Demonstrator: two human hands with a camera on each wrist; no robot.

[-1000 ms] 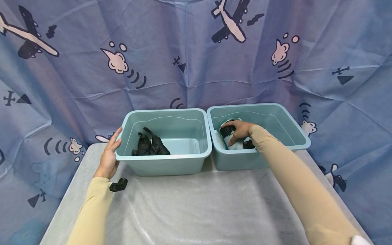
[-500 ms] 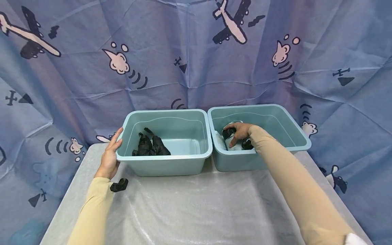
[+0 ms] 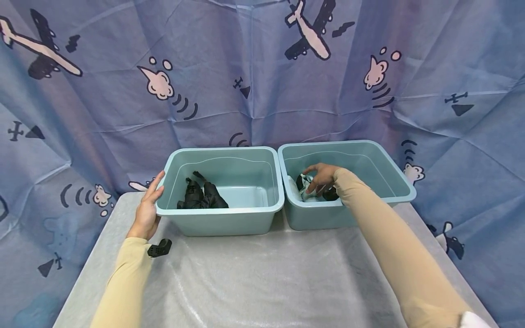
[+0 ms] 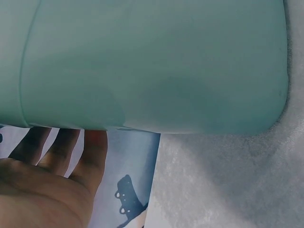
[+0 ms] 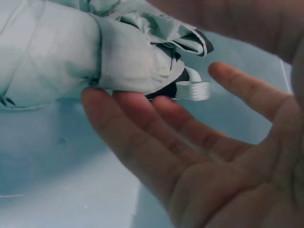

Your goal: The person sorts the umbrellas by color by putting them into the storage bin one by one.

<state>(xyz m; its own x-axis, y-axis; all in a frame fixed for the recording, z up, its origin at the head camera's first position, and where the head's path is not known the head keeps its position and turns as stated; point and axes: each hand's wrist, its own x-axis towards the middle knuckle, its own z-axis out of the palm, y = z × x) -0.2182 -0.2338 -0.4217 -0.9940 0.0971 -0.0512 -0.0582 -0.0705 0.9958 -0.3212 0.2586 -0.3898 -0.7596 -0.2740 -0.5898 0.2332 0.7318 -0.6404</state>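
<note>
My right hand (image 3: pixel 321 176) is inside the right teal bin (image 3: pixel 324 219), fingers spread and loosely bent. In the right wrist view its fingertips meet the underside of a folded umbrella (image 5: pixel 52 52) in pale mint fabric. A strap band wraps the umbrella, and a white braided loop (image 5: pixel 194 90) sticks out at its end beside black lining. My right hand hides part of it in the head view. Next to that hand lies a black bundle (image 3: pixel 330 194). Against the outer left wall of the left teal bin (image 3: pixel 221 211), my left hand (image 3: pixel 144 216) rests with straight fingers reaching the rim.
Two black fabric bundles (image 3: pixel 203 196) lie at the left end of the left bin. Both bins stand side by side on a grey-covered table (image 3: pixel 262 278), before a blue airplane-print curtain (image 3: pixel 254 68). A black device (image 3: pixel 160 248) sits by my left wrist.
My right hand has loosened its hold on the pale umbrella, its fingers now spread. The umbrella's dark end has dropped lower in the bin. My left hand stays in place.
</note>
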